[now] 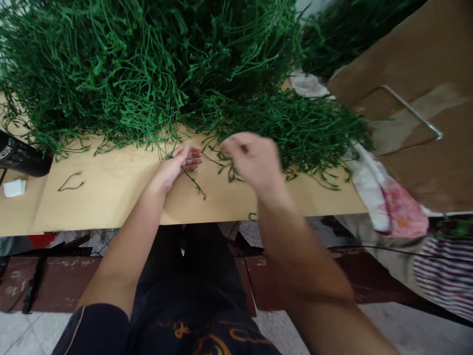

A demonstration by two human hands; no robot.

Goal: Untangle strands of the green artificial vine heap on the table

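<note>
My left hand rests low over the tan board, its fingers curled round a thin green branched stem. One end of the stem hangs out below the palm. Beside it, my right hand is smeared by motion, with thumb and fingers drawn together. What those fingers hold, if anything, I cannot make out. Behind both hands rises a large heap of green stems with small forked tips. A lower pile of similar stems lies just behind and right of my right hand.
A single loose stem lies on the tan board at left. Further left are a dark bottle on its side and a white paper piece. A cardboard box and pink floral cloth stand at right.
</note>
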